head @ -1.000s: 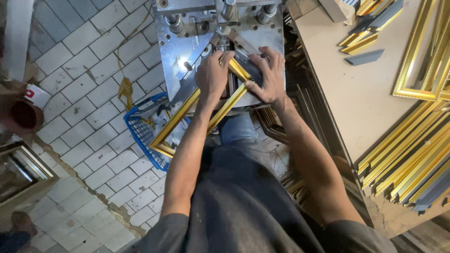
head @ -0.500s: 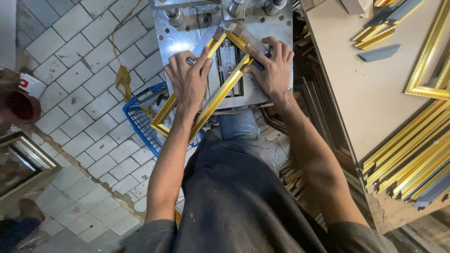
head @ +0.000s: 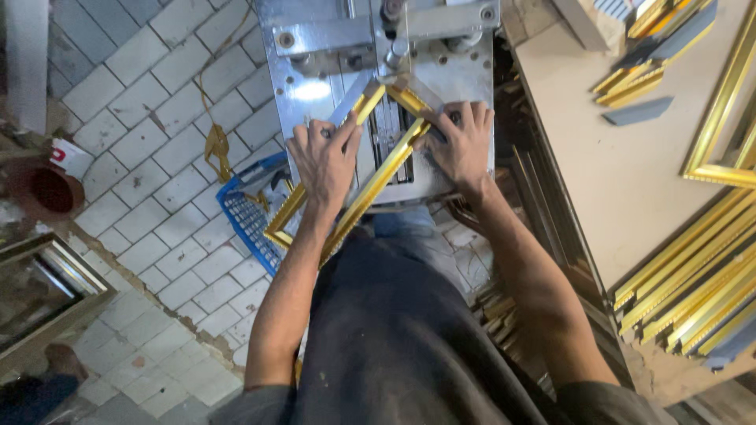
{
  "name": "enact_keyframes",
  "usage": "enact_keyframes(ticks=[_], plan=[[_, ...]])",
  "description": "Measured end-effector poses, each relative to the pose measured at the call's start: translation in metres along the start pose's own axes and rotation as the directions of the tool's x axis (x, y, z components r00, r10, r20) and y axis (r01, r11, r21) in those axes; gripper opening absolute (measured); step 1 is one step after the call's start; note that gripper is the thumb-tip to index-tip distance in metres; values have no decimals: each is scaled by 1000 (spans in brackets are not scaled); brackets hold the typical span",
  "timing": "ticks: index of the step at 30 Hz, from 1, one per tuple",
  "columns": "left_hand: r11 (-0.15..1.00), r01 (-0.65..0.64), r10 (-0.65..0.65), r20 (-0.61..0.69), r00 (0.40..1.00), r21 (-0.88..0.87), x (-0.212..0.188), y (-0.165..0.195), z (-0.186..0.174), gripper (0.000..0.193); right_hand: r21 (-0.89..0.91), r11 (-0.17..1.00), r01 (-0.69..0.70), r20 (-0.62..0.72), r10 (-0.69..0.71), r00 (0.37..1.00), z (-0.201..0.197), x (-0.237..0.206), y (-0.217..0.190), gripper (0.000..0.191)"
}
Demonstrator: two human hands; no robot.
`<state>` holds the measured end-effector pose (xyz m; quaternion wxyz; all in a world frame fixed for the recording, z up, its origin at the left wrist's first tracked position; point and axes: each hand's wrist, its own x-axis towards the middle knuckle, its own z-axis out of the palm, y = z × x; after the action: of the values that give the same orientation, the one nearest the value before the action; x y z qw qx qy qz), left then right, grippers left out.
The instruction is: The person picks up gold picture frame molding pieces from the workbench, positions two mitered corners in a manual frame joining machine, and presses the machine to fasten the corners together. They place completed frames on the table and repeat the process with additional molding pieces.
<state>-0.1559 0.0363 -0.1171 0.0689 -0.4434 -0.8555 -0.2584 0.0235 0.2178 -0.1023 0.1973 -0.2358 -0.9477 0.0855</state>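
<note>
A narrow gold picture frame (head: 370,185) lies on the metal table of a frame-joining machine (head: 307,86), one corner pushed up under the machine's head (head: 398,75). My left hand (head: 327,157) presses flat on the frame's left rail. On the right rail, close to the corner, rests my right hand (head: 465,145), fingers spread over the gold moulding. The frame's lower end hangs past the table edge toward me.
A blue plastic basket (head: 252,212) sits on the tiled floor left of the machine. To the right stands a beige workbench (head: 622,181) with gold moulding strips (head: 693,291) and a finished gold frame (head: 720,134). A framed mirror (head: 43,295) leans at lower left.
Both hands slid the gold frame up the machine table, so its corner now sits under the head. The camera view shifted slightly too.
</note>
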Motion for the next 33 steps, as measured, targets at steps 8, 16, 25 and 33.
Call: enact_keyframes(ticks=[8,16,25,33], plan=[[999,27,-27,7,1000,22,11,4,2,27,-9,998,-66,81,67,995,-6,7,-2,59],[993,112,-106,117,987,-48,-42,-19,-57,99,-64,993,96,94,-90,992,-20,-38,-5,45],[959,-168,97,290,952,230,-76,-5,-129,59,90,849,521,42,-526,849,-77,-135,-30,51],[913,-181,173,-53,983,-366,-25,33,-54,46,-259,828,-497,-449,352,821,-179,-126,183,43]])
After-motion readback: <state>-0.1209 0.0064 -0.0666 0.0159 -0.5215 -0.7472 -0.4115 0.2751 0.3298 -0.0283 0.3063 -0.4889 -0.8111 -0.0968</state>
